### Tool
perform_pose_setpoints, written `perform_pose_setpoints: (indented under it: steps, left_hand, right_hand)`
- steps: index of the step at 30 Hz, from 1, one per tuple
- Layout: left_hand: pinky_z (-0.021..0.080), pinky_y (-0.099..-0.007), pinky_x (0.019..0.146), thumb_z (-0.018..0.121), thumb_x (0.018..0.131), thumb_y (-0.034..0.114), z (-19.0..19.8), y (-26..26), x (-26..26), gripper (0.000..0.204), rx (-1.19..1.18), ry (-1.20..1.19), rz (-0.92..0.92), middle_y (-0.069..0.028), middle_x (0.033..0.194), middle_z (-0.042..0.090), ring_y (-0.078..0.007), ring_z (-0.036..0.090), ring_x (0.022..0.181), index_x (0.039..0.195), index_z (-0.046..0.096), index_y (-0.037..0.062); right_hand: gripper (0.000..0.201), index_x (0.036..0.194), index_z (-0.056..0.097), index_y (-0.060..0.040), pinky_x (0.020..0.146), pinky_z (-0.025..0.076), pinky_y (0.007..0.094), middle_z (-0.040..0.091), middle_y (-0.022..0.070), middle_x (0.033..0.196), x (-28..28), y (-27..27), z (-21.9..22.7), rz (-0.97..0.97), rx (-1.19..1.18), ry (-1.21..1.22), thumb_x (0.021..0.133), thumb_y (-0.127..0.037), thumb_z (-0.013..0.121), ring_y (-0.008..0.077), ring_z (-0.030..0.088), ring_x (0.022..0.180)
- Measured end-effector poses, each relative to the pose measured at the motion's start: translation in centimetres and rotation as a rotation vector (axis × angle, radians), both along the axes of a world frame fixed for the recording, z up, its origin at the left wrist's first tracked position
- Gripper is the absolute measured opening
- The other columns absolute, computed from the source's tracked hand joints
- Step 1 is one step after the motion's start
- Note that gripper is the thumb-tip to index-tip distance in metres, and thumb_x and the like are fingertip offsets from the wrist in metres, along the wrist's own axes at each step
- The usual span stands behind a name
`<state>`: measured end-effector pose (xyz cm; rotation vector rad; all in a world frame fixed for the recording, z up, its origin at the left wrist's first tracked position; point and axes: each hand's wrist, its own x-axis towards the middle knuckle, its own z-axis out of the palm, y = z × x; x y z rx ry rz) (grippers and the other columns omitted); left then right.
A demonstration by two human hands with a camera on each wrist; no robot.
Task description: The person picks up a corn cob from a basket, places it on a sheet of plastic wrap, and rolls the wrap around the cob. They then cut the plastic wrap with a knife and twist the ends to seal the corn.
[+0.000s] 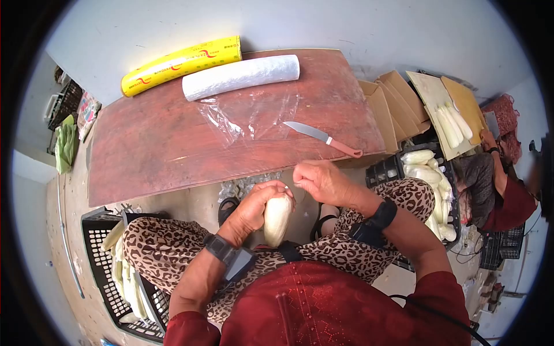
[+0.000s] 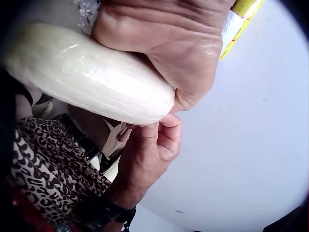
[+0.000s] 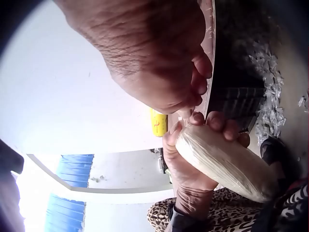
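Observation:
A pale, elongated vegetable bundle (image 1: 277, 222) wrapped in shiny clear film is between the person's knees. The left hand (image 1: 254, 207) grips it near its upper end, its fingers curled round the side in the right wrist view. Close by that end is the right hand (image 1: 323, 180), fingers curled. A short twist of film (image 3: 184, 114) at the bundle's tip is pinched by the right fingertips. In the left wrist view, the bundle's smooth side (image 2: 96, 72) stretches away from both hands, with its far end tapering into shadow.
On the red table (image 1: 156, 144) lie a knife (image 1: 314, 134), a white film roll (image 1: 242, 76), a yellow roll (image 1: 182, 64) and loose film. Black crates with pale vegetables (image 1: 131, 282) and wrapped bundles (image 1: 424, 171) flank the knees. Another person's arm (image 1: 497, 167) appears at right.

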<state>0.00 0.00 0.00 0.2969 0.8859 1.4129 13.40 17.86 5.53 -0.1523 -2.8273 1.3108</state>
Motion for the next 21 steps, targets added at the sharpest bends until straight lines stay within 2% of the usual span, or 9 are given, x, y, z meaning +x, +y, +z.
perform_pose_setpoints:
  steps: [2, 5, 8, 11, 12, 15, 18, 21]
  left_hand:
    - [0.054, -0.0417, 0.080, 0.055, 0.089, 0.016, 0.2, 0.0, -0.1, 0.020, 0.034, -0.036, -0.003, -0.0186, 0.089, 0.067, -0.0317, 0.067, 0.082, 0.096, 0.061, -0.0014]
    - [0.054, -0.0415, 0.079, 0.054, 0.089, 0.016, 0.7, 0.3, 0.0, 0.019, 0.073, -0.070, 0.035, -0.0184, 0.088, 0.066, -0.0310, 0.067, 0.081, 0.094, 0.061, -0.0008]
    - [0.054, -0.0409, 0.079, 0.054, 0.089, 0.017, 0.9, 0.3, -0.8, 0.019, 0.093, -0.008, 0.012, -0.0179, 0.087, 0.066, -0.0306, 0.067, 0.080, 0.095, 0.060, -0.0001]
    - [0.054, -0.0393, 0.079, 0.053, 0.090, 0.017, 0.8, 0.3, -0.6, 0.020, 0.094, -0.034, 0.010, -0.0171, 0.087, 0.066, -0.0296, 0.066, 0.082, 0.100, 0.058, 0.0007]
    - [0.054, -0.0383, 0.079, 0.053, 0.091, 0.017, 0.7, 0.3, -0.5, 0.020, 0.087, 0.013, -0.004, -0.0165, 0.089, 0.066, -0.0283, 0.066, 0.083, 0.102, 0.057, 0.0010]
    - [0.054, -0.0354, 0.079, 0.052, 0.092, 0.016, 0.7, 0.4, -0.1, 0.021, 0.057, 0.132, -0.040, -0.0146, 0.092, 0.067, -0.0246, 0.067, 0.086, 0.107, 0.056, 0.0019]
    - [0.055, -0.0337, 0.079, 0.051, 0.094, 0.017, 0.9, 0.5, 0.3, 0.022, 0.019, 0.196, -0.049, -0.0129, 0.097, 0.066, -0.0215, 0.067, 0.088, 0.110, 0.055, 0.0024]
    - [0.055, -0.0339, 0.081, 0.052, 0.098, 0.024, 0.4, 0.7, 0.4, 0.027, 0.032, 0.178, -0.060, -0.0120, 0.101, 0.066, -0.0208, 0.067, 0.090, 0.113, 0.055, 0.0024]
  right_hand:
    - [0.022, 0.106, 0.062, -0.0023, 0.072, 0.051, 0.0429, 0.063, 0.0149, 0.085, 0.6, 0.6, -0.2, -0.078, 0.131, -0.002, 0.084, -0.004, 0.065, 0.0345, 0.065, 0.082]
    - [0.013, 0.096, 0.061, -0.0007, 0.069, 0.050, 0.0394, 0.063, 0.0131, 0.084, 2.6, 1.4, -3.0, 0.036, 0.215, -0.070, 0.083, -0.003, 0.063, 0.0363, 0.062, 0.077]
    - [0.009, 0.093, 0.060, -0.0011, 0.062, 0.049, 0.0341, 0.063, 0.0096, 0.079, 2.1, 0.5, -3.1, 0.052, 0.226, 0.145, 0.086, -0.005, 0.064, 0.0269, 0.061, 0.068]
    - [0.011, 0.096, 0.061, -0.0029, 0.056, 0.047, 0.0291, 0.062, 0.0052, 0.076, 0.7, 0.4, 1.0, -0.124, -0.090, -0.116, 0.091, -0.012, 0.065, 0.0143, 0.059, 0.063]
    - [0.017, 0.095, 0.061, -0.0032, 0.052, 0.043, 0.0237, 0.059, 0.0006, 0.073, 0.2, 0.5, 1.1, -0.142, -0.294, -0.147, 0.097, -0.021, 0.063, 0.0051, 0.053, 0.060]
    - [0.023, 0.093, 0.060, -0.0025, 0.051, 0.041, 0.0218, 0.059, 0.0000, 0.074, -0.1, -0.1, 2.2, -0.170, -0.531, -0.292, 0.099, -0.025, 0.060, 0.0049, 0.051, 0.059]
    - [0.030, 0.089, 0.061, 0.0002, 0.050, 0.041, 0.0231, 0.062, 0.0031, 0.072, -0.2, -0.9, 1.9, -0.134, -0.572, -0.338, 0.099, -0.028, 0.058, 0.0065, 0.052, 0.057]
    - [0.027, 0.094, 0.061, 0.0002, 0.049, 0.040, 0.0225, 0.061, 0.0030, 0.074, -0.3, -0.9, 0.8, -0.114, -0.634, -0.307, 0.099, -0.026, 0.059, 0.0063, 0.051, 0.057]
